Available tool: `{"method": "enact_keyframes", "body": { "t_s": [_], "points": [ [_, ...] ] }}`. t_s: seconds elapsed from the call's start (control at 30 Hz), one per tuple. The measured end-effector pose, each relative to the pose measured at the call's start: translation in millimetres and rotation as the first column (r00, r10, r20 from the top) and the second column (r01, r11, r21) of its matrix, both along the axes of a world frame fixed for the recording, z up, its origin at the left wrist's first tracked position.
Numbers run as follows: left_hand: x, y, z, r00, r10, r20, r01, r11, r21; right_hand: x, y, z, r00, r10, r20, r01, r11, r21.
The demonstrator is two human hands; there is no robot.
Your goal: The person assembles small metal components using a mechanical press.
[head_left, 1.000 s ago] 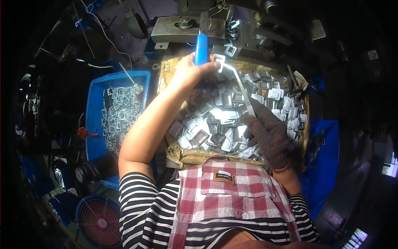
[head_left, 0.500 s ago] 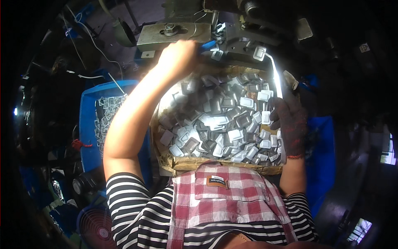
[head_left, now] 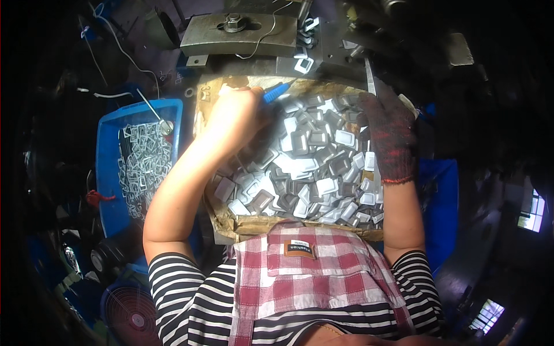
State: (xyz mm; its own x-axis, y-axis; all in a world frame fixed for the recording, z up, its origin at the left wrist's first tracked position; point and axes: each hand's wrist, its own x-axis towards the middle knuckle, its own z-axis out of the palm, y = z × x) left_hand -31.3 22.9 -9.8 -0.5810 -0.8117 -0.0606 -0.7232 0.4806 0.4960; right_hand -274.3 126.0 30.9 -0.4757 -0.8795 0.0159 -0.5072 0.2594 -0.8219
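My bare left hand (head_left: 238, 106) is closed round a tool with a blue ribbed handle (head_left: 276, 92). Its thin dark end points toward the machine, over the far left part of a cardboard box (head_left: 300, 228). That box holds many small grey tray-shaped metal pieces (head_left: 326, 186). At the box's right side, my right hand (head_left: 393, 138), in a dark red-flecked glove, grips metal tweezers (head_left: 370, 78). They reach up toward the dark machine bed; I cannot tell whether their tips hold a piece. Small rectangular frame pieces (head_left: 303, 64) lie at the machine's edge.
A bolted steel clamp block (head_left: 239, 33) spans the far side. On the left stands a blue bin (head_left: 107, 173) of thin rectangular frames, with a fan (head_left: 134, 317) nearer me. Another blue bin (head_left: 441, 213) sits right of my arm. A thin wire hangs over the block.
My left hand has drawn back from the machine's edge to over the box with the blue-handled tool. My right hand has moved forward with the tweezers; the piece at their tips no longer shows.
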Motion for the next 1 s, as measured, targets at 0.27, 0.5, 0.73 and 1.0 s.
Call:
{"method": "enact_keyframes", "body": {
  "t_s": [0.27, 0.5, 0.73, 1.0],
  "points": [
    [4, 2, 8, 0.992, 0.116, 0.04, -0.118, 0.992, 0.034, 6, 26, 14, 0.981, -0.163, 0.105, 0.17, 0.984, -0.056],
    [10, -6, -5, 0.721, 0.499, -0.481, -0.197, 0.813, 0.547, 42, 82, 17, 0.954, -0.105, 0.282, 0.068, 0.988, 0.136],
    [8, 3, -16, 0.505, 0.569, -0.649, 0.232, 0.635, 0.737, 75, 86, 22, 0.888, 0.123, 0.443, -0.222, 0.959, 0.178],
    [8, 10, -21, 0.463, 0.583, -0.668, 0.283, 0.617, 0.735, 74, 91, 11, 0.886, 0.148, 0.44, -0.236, 0.96, 0.152]
  ]
}}
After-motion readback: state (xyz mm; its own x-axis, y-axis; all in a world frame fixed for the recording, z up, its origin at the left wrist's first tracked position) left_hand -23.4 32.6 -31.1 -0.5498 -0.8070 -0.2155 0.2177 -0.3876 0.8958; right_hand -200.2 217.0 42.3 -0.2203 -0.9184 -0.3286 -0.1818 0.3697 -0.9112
